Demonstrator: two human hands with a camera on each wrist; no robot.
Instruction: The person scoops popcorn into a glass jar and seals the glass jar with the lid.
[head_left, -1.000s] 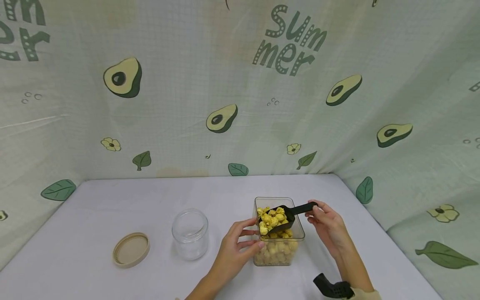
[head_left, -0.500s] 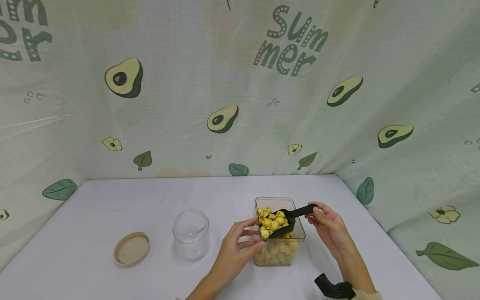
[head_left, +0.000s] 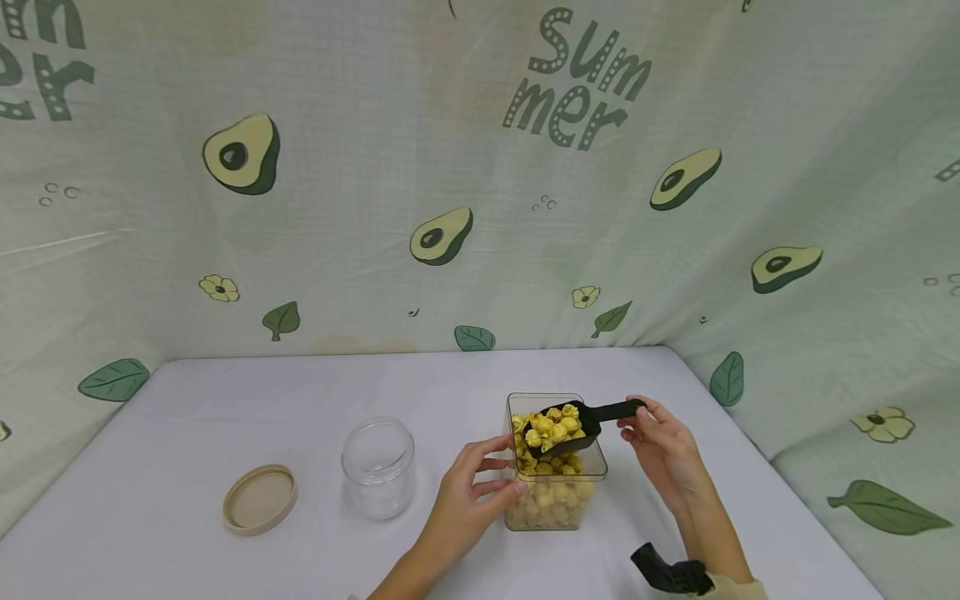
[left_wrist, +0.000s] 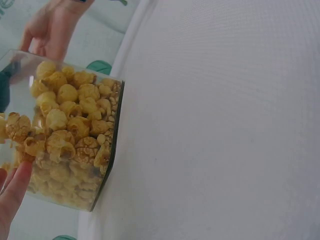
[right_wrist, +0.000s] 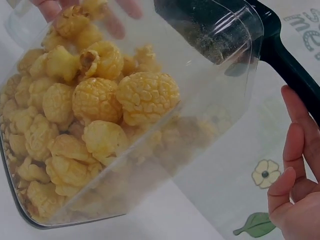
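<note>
In the head view, a clear square container (head_left: 557, 508) of yellow popcorn (head_left: 536, 467) stands on the table. My right hand (head_left: 663, 446) pinches the handle end of a black scoop (head_left: 618, 410). The scoop's bowl, heaped with popcorn, is over the container's mouth. My left hand (head_left: 468, 496) touches the container's left side with spread, nearly straight fingers, thumb near the front corner. One fingertip (left_wrist: 20, 180) meets the wall in the left wrist view. In the right wrist view, the scoop (right_wrist: 272, 42) shows partly through the clear wall and the right fingers (right_wrist: 295, 145) hang below its handle.
A clear round jar (head_left: 378, 471) stands left of the container. Farther left, a beige round lid (head_left: 260, 500) lies on the white table (head_left: 315, 400). Printed cloth (head_left: 337, 167) hangs behind and beside the table.
My right hand has lifted the loaded scoop slightly and drawn it to the right; its bowl sits higher above the popcorn. The left hand stays at the container.
</note>
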